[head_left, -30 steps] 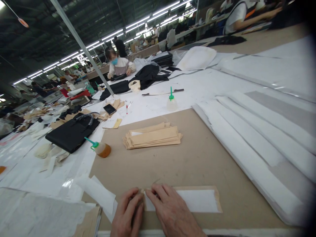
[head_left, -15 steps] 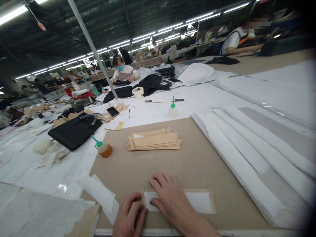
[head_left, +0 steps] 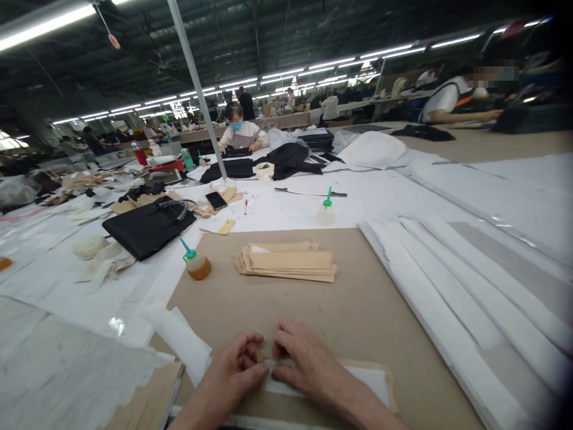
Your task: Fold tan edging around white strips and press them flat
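Observation:
A tan strip [head_left: 390, 385] with a white strip [head_left: 373, 382] laid on it lies flat at the near edge of a brown board. My left hand [head_left: 237, 364] is at the strip's left end, fingers curled and thumb close to the edge, closed on that end. Just beside it, my right hand [head_left: 308, 364] bends its fingers over the same end, thumb pressed on the white face. The fingers partly hide the corner they work on. Beyond the hands rests a stack of tan strips [head_left: 290, 261].
An amber glue bottle [head_left: 198, 267] stands at the board's left; a clear bottle [head_left: 326, 214] stands behind the board [head_left: 358, 298]. White sheets [head_left: 447, 286] lie right, white paper pieces [head_left: 185, 340] left. A black bag [head_left: 147, 230] and phone [head_left: 216, 200] are farther left. Co-workers [head_left: 242, 137] sit beyond.
My left hand has shifted up and turned inward at the strip's left end. My right hand's fingers have drawn from lying flat to bent. The view has tilted slightly.

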Tool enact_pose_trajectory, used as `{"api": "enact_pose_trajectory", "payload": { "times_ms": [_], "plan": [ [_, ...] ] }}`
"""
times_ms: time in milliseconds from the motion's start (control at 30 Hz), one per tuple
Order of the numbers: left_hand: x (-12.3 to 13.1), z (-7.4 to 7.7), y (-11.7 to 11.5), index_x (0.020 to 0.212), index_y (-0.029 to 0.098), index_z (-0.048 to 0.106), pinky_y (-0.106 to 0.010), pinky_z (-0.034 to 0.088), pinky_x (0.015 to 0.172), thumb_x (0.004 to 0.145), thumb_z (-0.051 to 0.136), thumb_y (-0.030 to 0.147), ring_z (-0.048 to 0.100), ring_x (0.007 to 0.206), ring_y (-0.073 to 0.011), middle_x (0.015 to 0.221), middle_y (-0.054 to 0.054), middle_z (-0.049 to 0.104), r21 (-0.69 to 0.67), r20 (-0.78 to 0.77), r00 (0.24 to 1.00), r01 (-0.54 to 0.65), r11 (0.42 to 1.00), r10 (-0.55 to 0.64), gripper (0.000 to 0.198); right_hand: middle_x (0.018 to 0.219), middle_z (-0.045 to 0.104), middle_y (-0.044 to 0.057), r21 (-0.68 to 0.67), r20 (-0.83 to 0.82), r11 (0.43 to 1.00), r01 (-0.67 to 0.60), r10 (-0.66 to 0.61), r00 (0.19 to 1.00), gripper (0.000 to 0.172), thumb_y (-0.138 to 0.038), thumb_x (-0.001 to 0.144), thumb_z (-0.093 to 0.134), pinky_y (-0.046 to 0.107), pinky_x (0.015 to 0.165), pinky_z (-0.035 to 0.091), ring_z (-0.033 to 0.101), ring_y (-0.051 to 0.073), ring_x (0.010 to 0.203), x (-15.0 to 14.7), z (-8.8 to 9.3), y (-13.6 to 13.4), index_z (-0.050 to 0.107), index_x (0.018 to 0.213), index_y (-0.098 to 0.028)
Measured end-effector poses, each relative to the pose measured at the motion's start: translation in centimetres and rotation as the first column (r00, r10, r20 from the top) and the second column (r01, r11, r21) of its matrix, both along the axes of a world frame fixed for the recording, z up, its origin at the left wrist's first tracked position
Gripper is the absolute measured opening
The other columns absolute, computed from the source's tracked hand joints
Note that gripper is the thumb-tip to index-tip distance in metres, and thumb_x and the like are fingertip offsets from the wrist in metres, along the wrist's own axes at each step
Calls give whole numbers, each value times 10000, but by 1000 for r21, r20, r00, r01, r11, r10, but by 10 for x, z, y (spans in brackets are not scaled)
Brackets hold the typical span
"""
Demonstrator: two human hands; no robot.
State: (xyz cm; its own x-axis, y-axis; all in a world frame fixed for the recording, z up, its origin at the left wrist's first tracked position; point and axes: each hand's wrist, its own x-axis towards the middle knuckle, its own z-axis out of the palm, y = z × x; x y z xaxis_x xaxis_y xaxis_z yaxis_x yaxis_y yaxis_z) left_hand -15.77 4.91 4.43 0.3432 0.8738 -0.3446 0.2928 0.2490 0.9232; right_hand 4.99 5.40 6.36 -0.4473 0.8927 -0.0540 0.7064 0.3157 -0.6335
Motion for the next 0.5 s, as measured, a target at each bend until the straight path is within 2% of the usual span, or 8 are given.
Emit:
{"api": "enact_pose_trajectory", "payload": {
  "times_ms": [100,267,400,500],
  "plan": [
    [-2,4,9,1061,142,580,-232,445,527,768,688,487,605,644,-138,794,-23,653,-104,11,998,56,993,-56,466,928,673,-8,-20,-21,1000,8,-9,1000,209,-86,761,724,282,771,398,593,191,899,-1,-4,-1,669,925,-203],
    [-11,11,19,888,129,645,-234,425,513,829,621,449,547,505,-106,697,-46,703,-97,-104,983,138,986,-148,326,948,691,1,-25,-32,1000,-3,2,999,291,-89,748,738,297,787,402,604,208,909,0,-7,1,689,1009,-208],
    [-9,17,21,824,172,688,-224,354,544,838,575,256,528,578,-114,645,22,633,89,-253,952,200,976,-172,141,959,691,0,-25,-43,999,-32,31,999,219,-116,796,761,289,795,418,613,204,930,5,-6,2,703,985,-211],
    [-6,19,21,803,189,695,-230,354,630,796,574,138,529,691,-118,725,34,601,249,-330,932,237,939,-147,131,975,690,2,-18,-61,998,-56,55,997,115,-148,908,694,285,822,432,618,195,963,9,-10,2,714,989,-226]
  ]
}}
